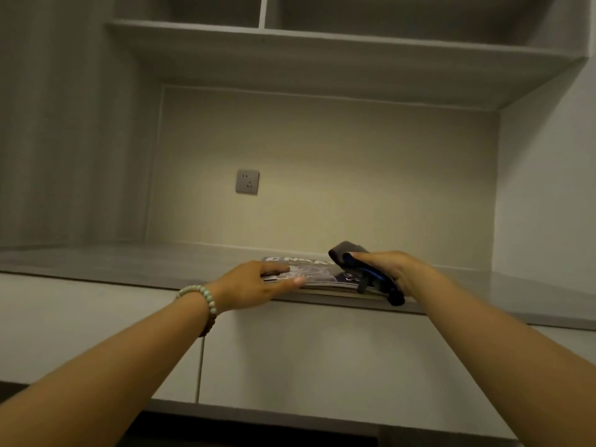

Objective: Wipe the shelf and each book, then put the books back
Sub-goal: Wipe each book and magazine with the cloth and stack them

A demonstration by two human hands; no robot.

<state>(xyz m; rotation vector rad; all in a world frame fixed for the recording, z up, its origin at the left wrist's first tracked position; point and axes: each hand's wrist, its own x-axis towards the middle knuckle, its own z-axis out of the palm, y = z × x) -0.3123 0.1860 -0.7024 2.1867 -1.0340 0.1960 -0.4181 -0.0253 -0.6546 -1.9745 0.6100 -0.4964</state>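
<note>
Grey counter (129, 262) — left hand (254, 285) rests straight fingers (277, 269) on stacked glossy books (322, 275); right hand (393, 269) grips a dark blue-edged cloth (346, 251).

The cloth (346, 251) in my right hand (392, 269) is dark grey with blue trim, the top book (319, 272) grey-white and navy, my bracelet (200, 293) pale green beads, the shelf (129, 262) plain grey.

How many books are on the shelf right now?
2 at least: a glossy book on top, under the left hand and the cloth; a tan-edged book beneath it. Blur may hide more.
</note>
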